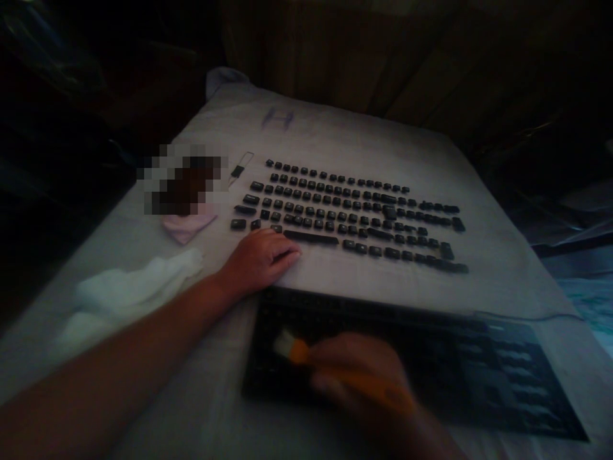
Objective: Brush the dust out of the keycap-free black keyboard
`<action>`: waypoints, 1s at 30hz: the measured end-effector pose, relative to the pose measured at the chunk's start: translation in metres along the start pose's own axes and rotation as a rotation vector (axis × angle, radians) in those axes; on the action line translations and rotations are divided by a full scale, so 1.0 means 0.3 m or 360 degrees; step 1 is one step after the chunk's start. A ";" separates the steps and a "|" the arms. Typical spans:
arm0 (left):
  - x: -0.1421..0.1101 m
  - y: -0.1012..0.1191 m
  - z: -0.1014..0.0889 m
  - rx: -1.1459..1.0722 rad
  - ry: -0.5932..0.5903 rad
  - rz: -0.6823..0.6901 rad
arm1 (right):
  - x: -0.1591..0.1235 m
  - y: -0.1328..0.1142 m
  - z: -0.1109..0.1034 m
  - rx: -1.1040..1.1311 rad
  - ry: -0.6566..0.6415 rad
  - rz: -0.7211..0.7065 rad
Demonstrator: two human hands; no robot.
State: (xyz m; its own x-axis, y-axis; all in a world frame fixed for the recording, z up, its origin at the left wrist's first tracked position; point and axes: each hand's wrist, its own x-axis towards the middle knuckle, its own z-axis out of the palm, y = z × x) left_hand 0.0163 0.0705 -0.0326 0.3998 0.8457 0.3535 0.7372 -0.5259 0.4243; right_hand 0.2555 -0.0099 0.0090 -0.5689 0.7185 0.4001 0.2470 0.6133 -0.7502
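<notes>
A black keyboard frame (479,370) with its keys off lies near me on a pale cloth-covered table (335,134). My right hand (368,383) is closed around an orange-handled brush (306,352), whose white bristles touch the frame's left part. My left hand (261,255) rests on the cloth just beyond the frame's far left corner, fingers loosely curled, holding nothing I can see. Several black keycaps (354,214) are laid out in rows beyond it, in keyboard order.
A crumpled white cloth (129,287) lies left of my left forearm. A pink cloth (186,225) sits farther back left beside a blurred-out patch (182,182). A small wire key puller (239,168) lies near the keycaps' far left. Dark surroundings ring the table.
</notes>
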 end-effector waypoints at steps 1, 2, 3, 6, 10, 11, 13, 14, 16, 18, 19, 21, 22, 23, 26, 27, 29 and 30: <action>0.000 -0.001 0.000 0.0000 -0.0004 -0.0001 | 0.002 -0.002 -0.002 0.0001 -0.0006 0.0000; 0.000 -0.001 0.001 0.0003 -0.0005 -0.0004 | 0.004 -0.004 -0.004 0.0001 -0.0013 0.0001; 0.000 -0.001 0.001 0.0007 -0.0004 -0.0004 | 0.006 -0.007 -0.006 0.0002 -0.0015 0.0003; 0.002 0.000 0.000 0.0007 0.0007 -0.0001 | 0.010 -0.015 -0.012 -0.0006 0.0002 0.0014; 0.002 0.002 -0.002 -0.0001 0.0004 0.0003 | 0.016 -0.026 -0.020 -0.0058 0.0065 -0.0026; 0.002 0.003 -0.002 -0.0004 -0.0002 0.0002 | 0.017 -0.027 -0.022 -0.0082 0.0079 -0.0030; 0.002 0.002 -0.002 -0.0006 -0.0006 -0.0001 | 0.019 -0.026 -0.025 -0.0129 0.0097 -0.0025; 0.002 0.002 -0.002 -0.0007 -0.0005 -0.0002 | 0.020 -0.024 -0.026 -0.0146 0.0099 -0.0023; 0.002 0.002 -0.002 -0.0012 0.0002 -0.0001 | 0.020 -0.020 -0.027 -0.0167 0.0116 -0.0039; 0.002 0.002 -0.003 -0.0022 0.0002 0.0002 | 0.017 -0.015 -0.026 -0.0188 0.0132 -0.0054; 0.002 0.002 -0.003 -0.0027 0.0000 0.0000 | 0.015 -0.013 -0.024 -0.0200 0.0129 -0.0049; 0.001 0.002 -0.004 -0.0031 -0.0006 -0.0014 | 0.009 -0.009 -0.019 -0.0211 0.0109 -0.0031; 0.001 0.002 -0.004 -0.0032 -0.0011 -0.0021 | 0.006 -0.007 -0.015 -0.0208 0.0089 -0.0025; 0.000 0.002 -0.004 -0.0033 -0.0014 -0.0025 | 0.003 -0.004 -0.012 -0.0196 0.0073 -0.0025; 0.000 0.002 -0.002 -0.0027 -0.0017 -0.0027 | -0.007 0.003 -0.002 -0.0149 0.0051 -0.0034; 0.000 0.002 -0.002 -0.0023 -0.0016 -0.0027 | -0.010 0.006 0.000 -0.0139 0.0041 -0.0027; 0.001 0.003 -0.001 -0.0021 -0.0010 -0.0026 | -0.015 0.010 0.003 -0.0132 0.0017 -0.0004; 0.001 0.003 -0.001 -0.0024 -0.0008 -0.0024 | -0.017 0.012 0.003 -0.0132 -0.0003 0.0006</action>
State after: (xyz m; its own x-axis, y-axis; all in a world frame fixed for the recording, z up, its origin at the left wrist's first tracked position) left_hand 0.0169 0.0704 -0.0318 0.3914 0.8541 0.3426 0.7350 -0.5142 0.4420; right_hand 0.2586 -0.0116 0.0037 -0.5695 0.7203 0.3961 0.3131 0.6356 -0.7057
